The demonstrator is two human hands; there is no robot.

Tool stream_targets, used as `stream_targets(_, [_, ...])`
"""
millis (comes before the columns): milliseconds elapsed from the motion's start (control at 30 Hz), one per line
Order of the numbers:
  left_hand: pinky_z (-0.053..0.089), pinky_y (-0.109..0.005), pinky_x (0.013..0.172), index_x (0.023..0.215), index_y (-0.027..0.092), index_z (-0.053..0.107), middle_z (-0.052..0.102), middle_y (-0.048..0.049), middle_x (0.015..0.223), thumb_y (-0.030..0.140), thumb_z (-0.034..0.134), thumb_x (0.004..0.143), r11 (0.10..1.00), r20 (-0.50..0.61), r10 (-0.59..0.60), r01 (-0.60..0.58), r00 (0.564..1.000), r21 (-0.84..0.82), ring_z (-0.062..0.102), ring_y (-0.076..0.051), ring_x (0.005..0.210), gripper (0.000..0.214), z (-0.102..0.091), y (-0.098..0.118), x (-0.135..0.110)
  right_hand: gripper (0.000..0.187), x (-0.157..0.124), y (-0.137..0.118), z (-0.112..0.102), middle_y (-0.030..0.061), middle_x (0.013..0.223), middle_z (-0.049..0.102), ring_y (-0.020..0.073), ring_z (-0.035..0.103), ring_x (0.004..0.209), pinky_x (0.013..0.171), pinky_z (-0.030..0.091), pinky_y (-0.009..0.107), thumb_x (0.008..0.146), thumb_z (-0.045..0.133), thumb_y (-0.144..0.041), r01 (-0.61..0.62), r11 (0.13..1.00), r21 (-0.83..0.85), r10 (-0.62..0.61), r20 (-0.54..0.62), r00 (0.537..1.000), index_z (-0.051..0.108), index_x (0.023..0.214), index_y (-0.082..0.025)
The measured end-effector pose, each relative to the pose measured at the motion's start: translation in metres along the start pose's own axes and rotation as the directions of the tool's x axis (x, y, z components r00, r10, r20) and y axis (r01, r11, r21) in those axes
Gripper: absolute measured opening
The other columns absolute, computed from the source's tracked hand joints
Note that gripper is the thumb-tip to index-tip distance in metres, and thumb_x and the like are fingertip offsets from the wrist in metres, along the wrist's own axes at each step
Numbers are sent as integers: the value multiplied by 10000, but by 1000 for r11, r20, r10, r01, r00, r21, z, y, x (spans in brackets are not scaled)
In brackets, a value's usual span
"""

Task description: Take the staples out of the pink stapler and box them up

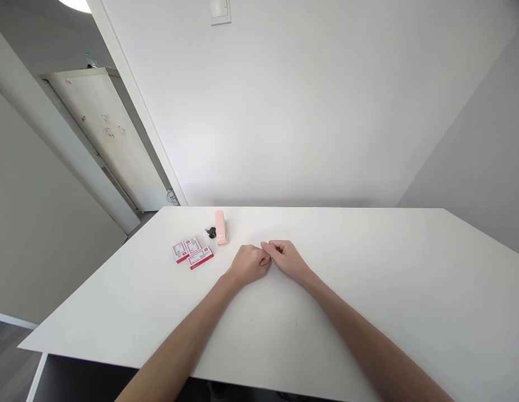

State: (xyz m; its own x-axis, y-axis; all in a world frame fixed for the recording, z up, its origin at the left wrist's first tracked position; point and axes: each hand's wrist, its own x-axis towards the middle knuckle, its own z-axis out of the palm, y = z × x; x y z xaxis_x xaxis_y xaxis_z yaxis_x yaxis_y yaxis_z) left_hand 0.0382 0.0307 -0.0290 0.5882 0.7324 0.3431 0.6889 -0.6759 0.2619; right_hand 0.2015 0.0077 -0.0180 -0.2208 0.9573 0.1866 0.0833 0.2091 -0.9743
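Observation:
My left hand [251, 264] rests on the white table [351, 251] as a closed fist. Beside it my right hand [288, 258] is curled shut too, its thumb touching the left hand's thumb side. Nothing shows in either fist, though the palms are hidden. To the left of my hands stands a pink stapler [221, 228], with a small black staple remover [211, 232] next to it. Nearer the table's left side lie three small red-and-white boxes: one box [180, 251], a second box [193, 245] and a third box [200, 257] in front, close together.
A white wall [284, 111] rises behind the table's back edge, with a light switch [220, 10] high up. Through the opening at left stands a worn white cabinet [104, 128] with a bottle [90, 60] on top. The table's front edge runs beneath my forearms.

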Motion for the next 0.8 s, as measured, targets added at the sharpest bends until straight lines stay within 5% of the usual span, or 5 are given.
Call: stream_targets(800, [135,-326,537,591,218,217,273,28,493,130,477,772,989,-18,142,-141,990,45,291,-140,465,329,0,2,-13,495,-5,-3,0,-35,566,299,119,249,586,567,179,310,939,547,-416,-13,1000,-20,16,126,992,308,553,-220])
